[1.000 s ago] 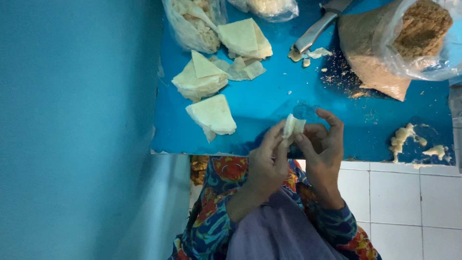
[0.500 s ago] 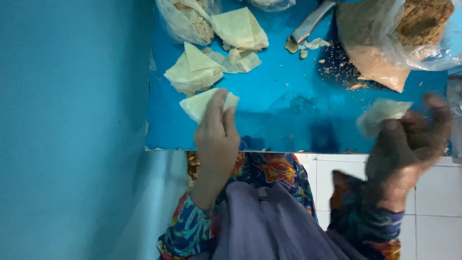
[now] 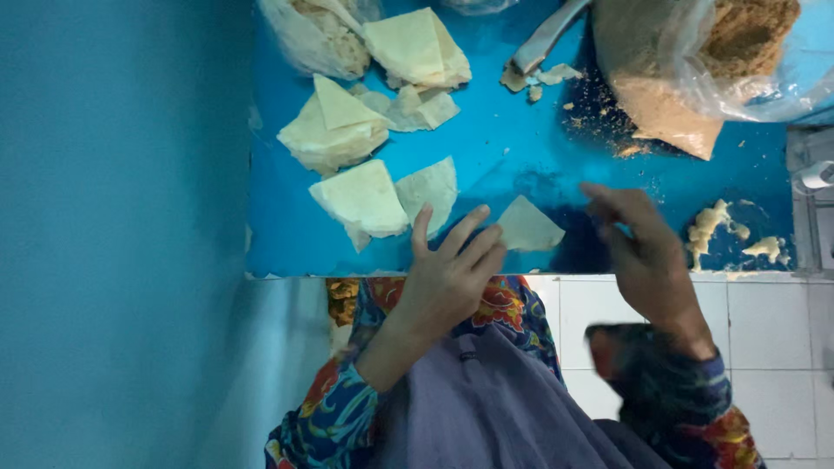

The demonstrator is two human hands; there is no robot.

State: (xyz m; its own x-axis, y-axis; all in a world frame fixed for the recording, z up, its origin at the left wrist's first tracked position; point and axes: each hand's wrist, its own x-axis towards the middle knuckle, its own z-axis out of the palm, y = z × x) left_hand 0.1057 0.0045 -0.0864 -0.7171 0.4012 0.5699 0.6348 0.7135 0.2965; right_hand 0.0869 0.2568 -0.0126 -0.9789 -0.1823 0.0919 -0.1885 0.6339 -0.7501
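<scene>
Since half a second ago your right hand (image 3: 647, 252) has let go its wrapper and swung inward; both sets of fingers are spread and hold nothing. Between them lies the triangular wrapper (image 3: 528, 226) — flat on the blue desk (image 3: 521, 156), touching your left hand (image 3: 452, 269) fingertips, near the edge. A careless drag could, I judge, tear it or push it off — it looks thin.

My left hand (image 3: 447, 282): bare, no ring or glove I can see | my right hand (image 3: 647, 256): bare, slightly blurred | sleeves (image 3: 334, 404) at both wrists: dark blue cloth, bold floral print in red, orange and yellow | between my forearms: plain greyish-purple cloth (image 3: 486, 408), smooth, with one small dark tab.
</scene>
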